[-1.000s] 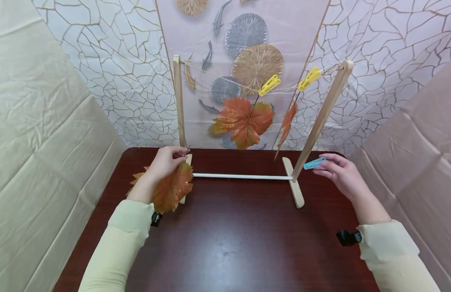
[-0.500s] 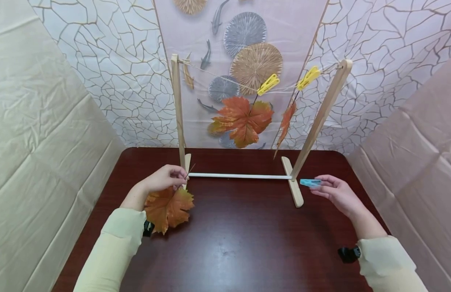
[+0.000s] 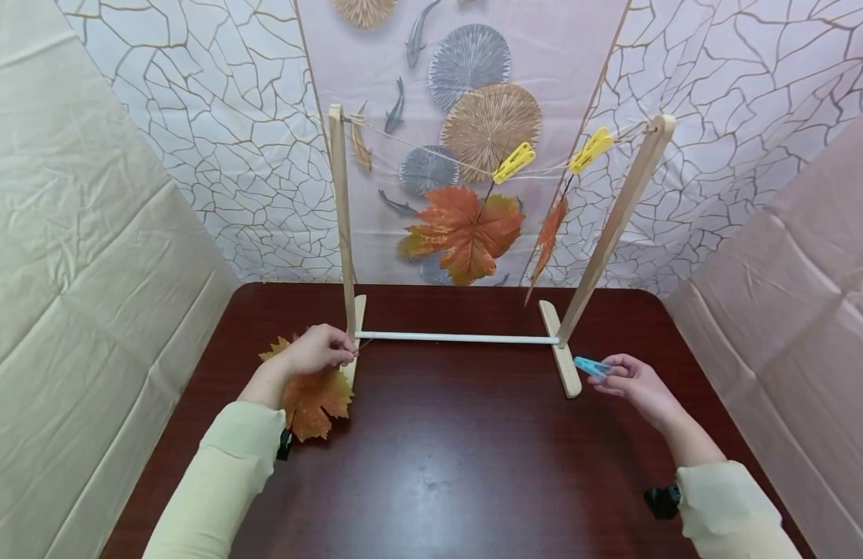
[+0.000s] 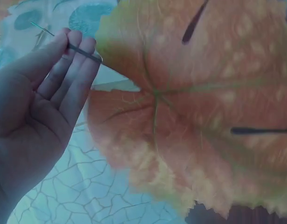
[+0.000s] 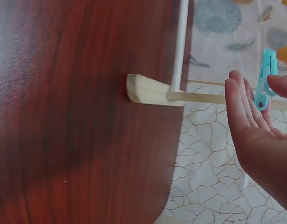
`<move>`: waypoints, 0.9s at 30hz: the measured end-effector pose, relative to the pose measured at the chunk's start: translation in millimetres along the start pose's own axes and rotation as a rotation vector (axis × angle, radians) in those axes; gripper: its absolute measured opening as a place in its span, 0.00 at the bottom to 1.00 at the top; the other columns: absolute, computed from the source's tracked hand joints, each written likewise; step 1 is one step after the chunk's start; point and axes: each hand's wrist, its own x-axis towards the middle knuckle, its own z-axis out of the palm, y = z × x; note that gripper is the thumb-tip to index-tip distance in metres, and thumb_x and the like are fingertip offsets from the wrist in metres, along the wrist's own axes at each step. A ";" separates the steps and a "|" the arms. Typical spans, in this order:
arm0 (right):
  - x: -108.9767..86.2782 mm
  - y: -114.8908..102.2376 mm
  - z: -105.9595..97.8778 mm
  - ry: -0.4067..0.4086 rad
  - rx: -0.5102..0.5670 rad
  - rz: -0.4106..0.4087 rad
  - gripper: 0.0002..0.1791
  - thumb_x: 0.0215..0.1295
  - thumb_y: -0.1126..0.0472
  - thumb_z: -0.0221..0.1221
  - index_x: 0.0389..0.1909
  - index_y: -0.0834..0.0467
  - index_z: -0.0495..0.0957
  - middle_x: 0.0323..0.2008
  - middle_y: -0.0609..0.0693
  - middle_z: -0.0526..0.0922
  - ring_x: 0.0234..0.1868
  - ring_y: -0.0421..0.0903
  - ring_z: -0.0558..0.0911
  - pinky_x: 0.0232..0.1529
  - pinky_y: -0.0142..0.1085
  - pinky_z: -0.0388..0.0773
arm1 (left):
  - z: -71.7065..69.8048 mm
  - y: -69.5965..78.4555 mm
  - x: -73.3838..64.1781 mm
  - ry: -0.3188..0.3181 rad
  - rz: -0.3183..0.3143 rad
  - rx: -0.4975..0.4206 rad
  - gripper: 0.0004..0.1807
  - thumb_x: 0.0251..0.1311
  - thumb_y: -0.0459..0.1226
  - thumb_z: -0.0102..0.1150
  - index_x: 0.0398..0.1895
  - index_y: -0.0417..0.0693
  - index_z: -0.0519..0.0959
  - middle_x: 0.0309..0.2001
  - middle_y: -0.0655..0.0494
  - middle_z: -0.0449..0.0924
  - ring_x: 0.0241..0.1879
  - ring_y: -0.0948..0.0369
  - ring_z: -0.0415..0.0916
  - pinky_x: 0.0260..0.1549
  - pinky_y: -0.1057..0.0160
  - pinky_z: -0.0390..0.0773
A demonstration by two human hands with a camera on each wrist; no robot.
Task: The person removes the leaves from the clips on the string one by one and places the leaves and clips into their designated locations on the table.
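My left hand [image 3: 318,349] pinches the thin dark stem [image 4: 85,54] of an orange-green artificial maple leaf [image 4: 194,93] between thumb and fingers. In the head view this leaf hangs below the hand, by the left foot of a wooden stand, partly hidden by my forearm. Over on the right, my right hand [image 3: 634,384] holds a light-blue clothespin [image 5: 264,79] between thumb and fingers, just beside the stand's right foot [image 3: 567,371]. From the stand's string [image 3: 417,146] hang two more leaves, a broad orange one [image 3: 469,233] and one seen edge-on [image 3: 549,237], each under a yellow clothespin [image 3: 515,163].
The stand has two upright wooden posts [image 3: 616,225] joined low down by a white rod [image 3: 459,338]. It stands near the back edge of a dark red-brown table [image 3: 431,458]. Patterned cloth [image 3: 264,155] hangs behind, with plain cloth walls [image 3: 110,310] at both sides.
Both hands have come down and nearer; the left carries the leaf by its stem, the right the light-blue clothespin, now tilted differently. The hanging leaves stay in place.
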 end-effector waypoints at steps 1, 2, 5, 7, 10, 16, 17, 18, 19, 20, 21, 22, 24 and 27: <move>0.3 2.3 0.0 0.005 -0.015 0.008 0.12 0.64 0.72 0.49 0.45 0.71 0.60 0.33 0.41 0.83 0.35 0.32 0.82 0.40 0.26 0.79 | 1.8 -0.3 -0.5 -0.002 -0.005 0.010 0.05 0.58 0.28 0.56 0.26 0.37 0.80 0.21 0.53 0.75 0.21 0.66 0.66 0.23 0.69 0.68; 0.3 4.6 0.0 0.009 -0.037 0.015 0.13 0.64 0.71 0.50 0.46 0.71 0.60 0.34 0.41 0.83 0.36 0.32 0.82 0.40 0.26 0.79 | 3.7 -1.1 -1.1 -0.003 -0.009 0.021 0.05 0.58 0.28 0.56 0.26 0.38 0.80 0.21 0.52 0.75 0.21 0.66 0.65 0.22 0.69 0.67; 0.1 11.5 -0.2 0.043 -0.136 0.043 0.16 0.64 0.68 0.53 0.48 0.72 0.62 0.34 0.42 0.82 0.35 0.30 0.80 0.40 0.26 0.78 | 9.7 -5.4 -3.5 -0.011 -0.016 0.035 0.06 0.58 0.27 0.55 0.27 0.37 0.80 0.21 0.50 0.76 0.20 0.66 0.65 0.22 0.69 0.67; -0.1 15.8 -0.2 0.074 -0.218 0.052 0.19 0.63 0.65 0.57 0.48 0.73 0.65 0.33 0.42 0.81 0.34 0.29 0.79 0.39 0.26 0.77 | 13.9 -9.4 -4.9 -0.009 -0.017 0.047 0.06 0.58 0.26 0.55 0.28 0.38 0.81 0.22 0.49 0.77 0.21 0.66 0.65 0.22 0.69 0.67; -0.3 21.8 -0.2 0.106 -0.338 0.055 0.21 0.59 0.64 0.61 0.48 0.73 0.69 0.32 0.43 0.82 0.32 0.28 0.77 0.36 0.27 0.75 | 20.1 -15.7 -6.3 -0.002 -0.023 0.062 0.05 0.57 0.26 0.55 0.30 0.36 0.81 0.24 0.48 0.79 0.23 0.66 0.67 0.24 0.69 0.69; 2.2 37.2 -2.5 0.123 -0.403 0.089 0.22 0.58 0.62 0.63 0.49 0.72 0.71 0.35 0.50 0.83 0.32 0.28 0.76 0.37 0.31 0.76 | 31.4 -27.8 -8.9 0.034 -0.067 0.061 0.07 0.58 0.27 0.55 0.37 0.34 0.81 0.31 0.46 0.83 0.28 0.64 0.73 0.29 0.66 0.74; 2.6 40.5 -3.2 0.128 -0.409 0.101 0.23 0.58 0.62 0.63 0.50 0.71 0.71 0.35 0.50 0.83 0.32 0.28 0.76 0.37 0.31 0.76 | 33.4 -29.9 -9.3 0.046 -0.068 0.059 0.07 0.58 0.27 0.56 0.37 0.34 0.81 0.31 0.45 0.83 0.29 0.63 0.74 0.30 0.65 0.75; 2.8 43.6 -4.4 0.130 -0.418 0.109 0.24 0.58 0.61 0.63 0.50 0.71 0.71 0.35 0.51 0.83 0.32 0.29 0.76 0.37 0.32 0.76 | 35.6 -32.1 -9.5 0.060 -0.064 0.058 0.07 0.58 0.27 0.56 0.37 0.34 0.81 0.31 0.45 0.83 0.30 0.62 0.75 0.31 0.64 0.76; 3.0 47.1 -5.1 0.132 -0.425 0.120 0.24 0.58 0.61 0.63 0.50 0.72 0.71 0.35 0.51 0.83 0.32 0.29 0.76 0.37 0.32 0.76 | 37.9 -34.1 -9.8 0.075 -0.061 0.056 0.07 0.58 0.27 0.56 0.37 0.34 0.81 0.31 0.46 0.83 0.30 0.62 0.76 0.32 0.64 0.76; 3.0 50.6 -5.8 0.133 -0.434 0.129 0.24 0.58 0.61 0.63 0.51 0.72 0.71 0.35 0.52 0.83 0.31 0.30 0.76 0.37 0.33 0.76 | 40.3 -36.4 -9.9 0.091 -0.058 0.058 0.06 0.58 0.28 0.56 0.37 0.34 0.81 0.31 0.47 0.83 0.31 0.61 0.77 0.32 0.63 0.77; 3.1 54.1 -6.3 0.139 -0.437 0.140 0.25 0.57 0.61 0.63 0.51 0.72 0.71 0.35 0.53 0.83 0.31 0.31 0.76 0.36 0.33 0.76 | 42.8 -38.7 -9.9 0.110 -0.055 0.056 0.06 0.58 0.28 0.57 0.37 0.34 0.81 0.32 0.46 0.83 0.32 0.60 0.77 0.33 0.62 0.77; 3.4 57.7 -6.8 0.145 -0.443 0.149 0.25 0.57 0.61 0.64 0.51 0.72 0.71 0.35 0.53 0.83 0.31 0.32 0.77 0.36 0.34 0.77 | 45.2 -40.8 -9.9 0.129 -0.054 0.053 0.06 0.58 0.28 0.57 0.37 0.35 0.81 0.32 0.46 0.83 0.33 0.59 0.78 0.34 0.62 0.77; 4.3 64.2 -7.2 0.152 -0.442 0.164 0.25 0.56 0.62 0.64 0.51 0.73 0.71 0.34 0.54 0.83 0.30 0.35 0.78 0.35 0.35 0.78 | 49.7 -45.1 -9.8 0.166 -0.056 0.050 0.06 0.58 0.28 0.58 0.37 0.35 0.81 0.32 0.47 0.84 0.34 0.57 0.79 0.35 0.61 0.78; 6.4 72.2 -6.1 0.155 -0.432 0.179 0.24 0.56 0.64 0.63 0.51 0.74 0.71 0.33 0.56 0.83 0.30 0.41 0.80 0.34 0.36 0.78 | 55.9 -50.3 -9.8 0.205 -0.075 0.030 0.07 0.57 0.28 0.58 0.38 0.36 0.81 0.33 0.47 0.84 0.34 0.56 0.79 0.35 0.60 0.78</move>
